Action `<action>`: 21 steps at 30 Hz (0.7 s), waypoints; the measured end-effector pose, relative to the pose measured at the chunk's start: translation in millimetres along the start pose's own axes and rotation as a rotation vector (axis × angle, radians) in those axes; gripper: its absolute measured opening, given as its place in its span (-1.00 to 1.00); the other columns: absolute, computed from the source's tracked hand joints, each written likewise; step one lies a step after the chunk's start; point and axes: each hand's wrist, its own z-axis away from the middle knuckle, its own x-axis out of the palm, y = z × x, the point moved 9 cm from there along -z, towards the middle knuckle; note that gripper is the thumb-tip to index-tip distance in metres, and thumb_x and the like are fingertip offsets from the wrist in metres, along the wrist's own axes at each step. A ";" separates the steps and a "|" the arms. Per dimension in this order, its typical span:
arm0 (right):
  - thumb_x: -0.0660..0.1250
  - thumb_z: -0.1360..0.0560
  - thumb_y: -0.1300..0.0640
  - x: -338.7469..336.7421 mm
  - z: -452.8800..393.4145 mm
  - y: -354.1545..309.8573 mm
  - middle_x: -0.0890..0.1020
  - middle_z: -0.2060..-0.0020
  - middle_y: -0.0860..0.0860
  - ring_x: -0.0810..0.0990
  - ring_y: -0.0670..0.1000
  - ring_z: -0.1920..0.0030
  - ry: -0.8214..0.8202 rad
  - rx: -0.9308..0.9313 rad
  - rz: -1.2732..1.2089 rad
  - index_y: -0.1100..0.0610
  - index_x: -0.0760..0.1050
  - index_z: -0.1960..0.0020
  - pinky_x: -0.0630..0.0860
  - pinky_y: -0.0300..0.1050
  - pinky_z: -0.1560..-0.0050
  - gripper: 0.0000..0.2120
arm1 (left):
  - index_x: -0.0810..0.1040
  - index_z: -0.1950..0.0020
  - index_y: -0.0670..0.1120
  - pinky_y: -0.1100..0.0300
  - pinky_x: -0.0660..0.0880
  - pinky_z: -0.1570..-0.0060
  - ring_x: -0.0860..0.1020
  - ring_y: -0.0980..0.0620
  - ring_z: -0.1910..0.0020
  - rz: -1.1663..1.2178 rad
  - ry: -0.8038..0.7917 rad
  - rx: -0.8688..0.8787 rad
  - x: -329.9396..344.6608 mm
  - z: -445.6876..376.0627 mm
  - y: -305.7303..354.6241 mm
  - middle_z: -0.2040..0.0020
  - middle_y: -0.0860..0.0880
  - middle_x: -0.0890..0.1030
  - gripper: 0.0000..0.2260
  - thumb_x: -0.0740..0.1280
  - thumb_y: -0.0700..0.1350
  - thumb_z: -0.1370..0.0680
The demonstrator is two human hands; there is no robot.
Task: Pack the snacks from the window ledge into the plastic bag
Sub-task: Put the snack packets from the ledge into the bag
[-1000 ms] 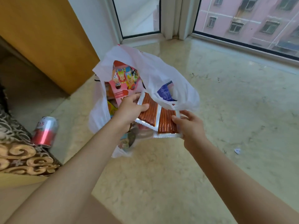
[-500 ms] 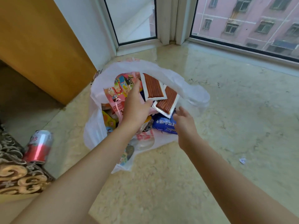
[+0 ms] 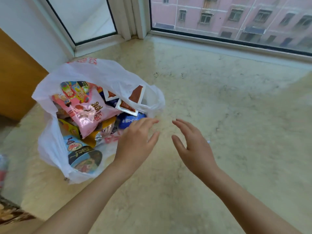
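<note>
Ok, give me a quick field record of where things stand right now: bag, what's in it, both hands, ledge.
bag: white plastic bag on the marble window ledge, mouth open
contents: pink snack pouch, brown strip packets, blue packet, noodle cup
left hand: empty, fingers relaxed, at the bag's near rim
right hand: empty, fingers relaxed, above the ledge, apart from the bag
ledge: no snacks visible outside the bag

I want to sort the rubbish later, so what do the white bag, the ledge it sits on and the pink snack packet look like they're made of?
white bag: thin plastic film, semi-sheer, crumpled, contents show faintly through.
ledge: looks like polished marble or similar stone, veined beige, reflecting the window.
pink snack packet: glossy printed plastic film, bright glare patches.
</note>
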 end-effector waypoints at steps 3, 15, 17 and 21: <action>0.17 -0.56 0.00 -43.8 26.9 31.7 0.49 -0.33 0.03 0.49 0.06 -0.27 0.082 -0.076 0.290 0.11 0.42 -0.37 0.48 -0.05 -0.15 -0.58 | 0.54 -0.22 0.04 0.11 0.50 0.06 0.55 0.06 -0.06 -0.082 -0.022 0.129 25.0 0.0 51.5 -0.10 0.11 0.60 -0.68 0.24 0.08 -0.51; 0.12 -0.54 -0.04 -167.3 165.1 223.2 0.45 -0.35 0.21 0.45 0.25 -0.31 0.154 0.217 0.600 0.18 0.46 -0.32 0.43 0.15 -0.26 -0.54 | 0.55 -0.25 -0.05 0.07 0.52 0.06 0.59 -0.03 -0.05 -0.118 -0.272 0.511 187.8 48.3 255.9 -0.13 0.02 0.60 -0.58 0.17 0.11 -0.50; 0.12 -0.55 -0.05 -184.9 191.7 251.0 0.44 -0.36 0.22 0.43 0.25 -0.33 0.165 0.272 0.624 0.19 0.46 -0.32 0.41 0.15 -0.27 -0.53 | 0.55 -0.25 -0.06 0.07 0.53 0.05 0.59 -0.04 -0.07 -0.107 -0.317 0.566 214.3 62.6 292.5 -0.15 0.01 0.60 -0.57 0.17 0.11 -0.49; 0.10 -0.55 -0.06 -214.6 238.5 297.2 0.43 -0.36 0.22 0.41 0.26 -0.34 0.186 0.386 0.625 0.19 0.46 -0.33 0.39 0.18 -0.30 -0.52 | 0.55 -0.26 -0.06 0.07 0.51 0.03 0.57 -0.04 -0.11 -0.083 -0.367 0.649 250.8 81.9 355.8 -0.16 0.01 0.60 -0.56 0.16 0.11 -0.48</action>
